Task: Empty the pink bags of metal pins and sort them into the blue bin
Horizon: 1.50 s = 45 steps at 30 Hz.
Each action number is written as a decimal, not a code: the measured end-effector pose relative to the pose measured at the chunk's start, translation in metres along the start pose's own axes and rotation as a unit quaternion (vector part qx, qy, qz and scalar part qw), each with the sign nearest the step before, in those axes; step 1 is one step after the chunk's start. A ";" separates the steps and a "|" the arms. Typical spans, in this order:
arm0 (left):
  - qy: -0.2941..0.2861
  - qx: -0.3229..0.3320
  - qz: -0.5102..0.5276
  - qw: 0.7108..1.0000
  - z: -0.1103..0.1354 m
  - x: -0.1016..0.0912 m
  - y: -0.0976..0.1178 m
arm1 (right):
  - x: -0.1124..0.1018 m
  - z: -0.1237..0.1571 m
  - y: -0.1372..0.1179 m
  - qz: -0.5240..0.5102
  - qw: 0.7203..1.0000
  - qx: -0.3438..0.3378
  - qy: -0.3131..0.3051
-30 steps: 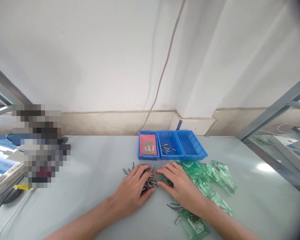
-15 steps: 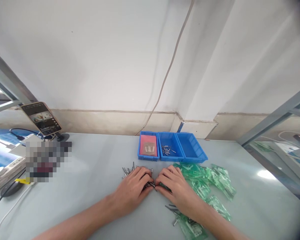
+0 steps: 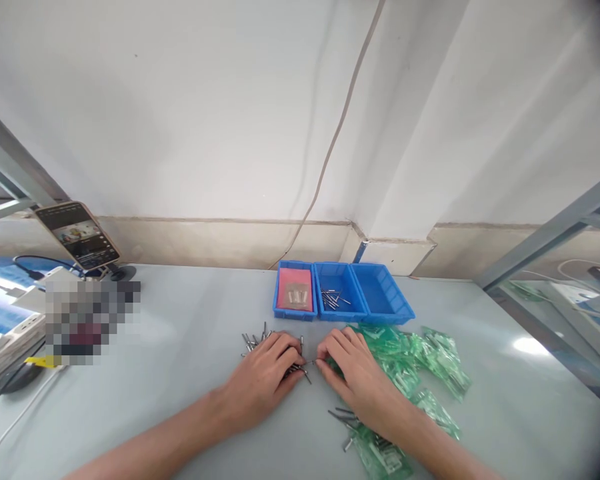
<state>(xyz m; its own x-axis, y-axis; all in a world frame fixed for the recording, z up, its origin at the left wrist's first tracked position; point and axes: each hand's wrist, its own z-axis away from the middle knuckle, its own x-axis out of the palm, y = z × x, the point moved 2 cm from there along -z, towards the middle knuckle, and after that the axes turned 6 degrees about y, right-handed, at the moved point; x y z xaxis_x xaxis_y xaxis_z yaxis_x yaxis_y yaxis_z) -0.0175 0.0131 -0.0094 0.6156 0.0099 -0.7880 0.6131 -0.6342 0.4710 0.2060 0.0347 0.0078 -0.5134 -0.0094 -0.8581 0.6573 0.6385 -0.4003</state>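
Head view: two bare hands work over one heap of metal pins (image 3: pixel 295 369) on the grey table (image 3: pixel 180 333), in front of three blue bins (image 3: pixel 340 317) standing side by side. The left bin (image 3: pixel 294 315) holds one pink packet (image 3: pixel 294 277), the middle bin (image 3: pixel 337 275) a small cluster of pins (image 3: pixel 333 298) too tangled to count, and the right bin (image 3: pixel 384 287) shows its bare floor. One phone (image 3: pixel 79 235) leans on a stand at the left. The left hand (image 3: pixel 260 380) is curled over the heap, its fingers bent and narrow; I cannot tell whether it grips any pin. The right hand (image 3: pixel 355 373) has thumb and forefinger brought close together beside a thin metal piece (image 3: pixel 313 362) lying between the two hands; whether it is pinched cannot be told. Half a second ago the fingertips of both hands nearly met; now a small gap parts them, with that thin piece showing in it, while the bins sit as they did. Several green bags (image 3: pixel 403 373) lie to the right, overlapping, so their number is unclear. One lower bag (image 3: pixel 385 460) is partly hidden by the right forearm, and a few loose pins (image 3: pixel 341 419) lie next to it. Much of the heap is covered by the left hand, and a pixelated patch masks things below the phone.
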 end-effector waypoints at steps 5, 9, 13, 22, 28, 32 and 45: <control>-0.002 0.000 0.006 1.000 0.000 0.000 -0.001 | -0.003 0.001 0.004 -0.049 0.998 0.035 0.006; -0.001 0.002 0.003 1.000 0.000 0.001 -0.001 | -0.003 0.003 0.007 -0.058 0.998 0.021 0.007; -0.001 0.003 0.005 1.000 0.000 0.001 -0.001 | -0.003 0.002 0.004 -0.047 0.999 0.007 -0.003; 0.003 -0.001 -0.009 1.000 0.001 0.000 -0.002 | 0.004 0.002 0.007 0.001 1.000 -0.006 -0.001; -0.004 -0.001 -0.016 1.000 0.000 -0.002 -0.001 | 0.005 0.002 0.015 -0.011 0.999 0.026 0.018; -0.007 0.003 -0.011 1.000 0.000 -0.002 -0.002 | 0.002 -0.001 0.012 -0.034 0.998 0.043 0.028; -0.010 0.000 0.001 1.000 0.001 -0.001 -0.002 | -0.003 -0.001 0.008 -0.159 0.978 0.129 0.033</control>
<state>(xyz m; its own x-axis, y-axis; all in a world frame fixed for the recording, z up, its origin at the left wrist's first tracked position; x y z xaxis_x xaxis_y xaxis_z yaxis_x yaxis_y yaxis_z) -0.0200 0.0141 -0.0098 0.6075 -0.0067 -0.7943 0.6112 -0.6347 0.4729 0.2120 0.0403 0.0073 -0.7430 -0.1210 -0.6582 0.5719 0.3958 -0.7185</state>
